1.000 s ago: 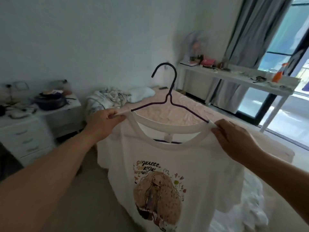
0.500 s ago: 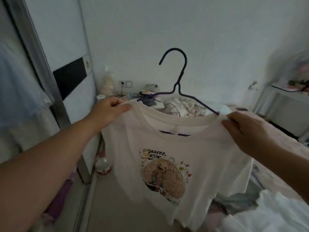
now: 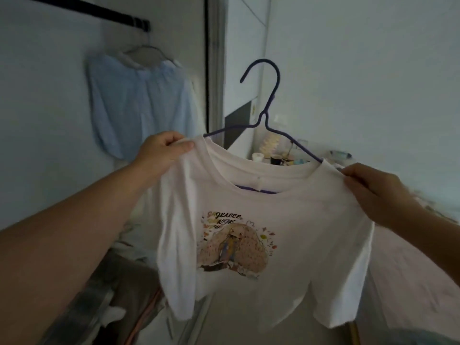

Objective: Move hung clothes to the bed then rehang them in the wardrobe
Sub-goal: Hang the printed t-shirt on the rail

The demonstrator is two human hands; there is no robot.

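I see my left hand (image 3: 161,151) and right hand (image 3: 373,190) pinching the shirt (image 3: 286,220) shoulders (on a hanger (image 3: 267,113)), facing the wardrobe rail (image 3: 87,8).

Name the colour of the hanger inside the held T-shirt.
Dark purple-blue; the hanger shows in the head view.

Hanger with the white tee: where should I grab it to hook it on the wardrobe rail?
Grip the hanger at its bare neck, just below the hook, coming from the right. Both hands, left and right, now pinch the tee shoulders; the hook's open end points left toward the rail.
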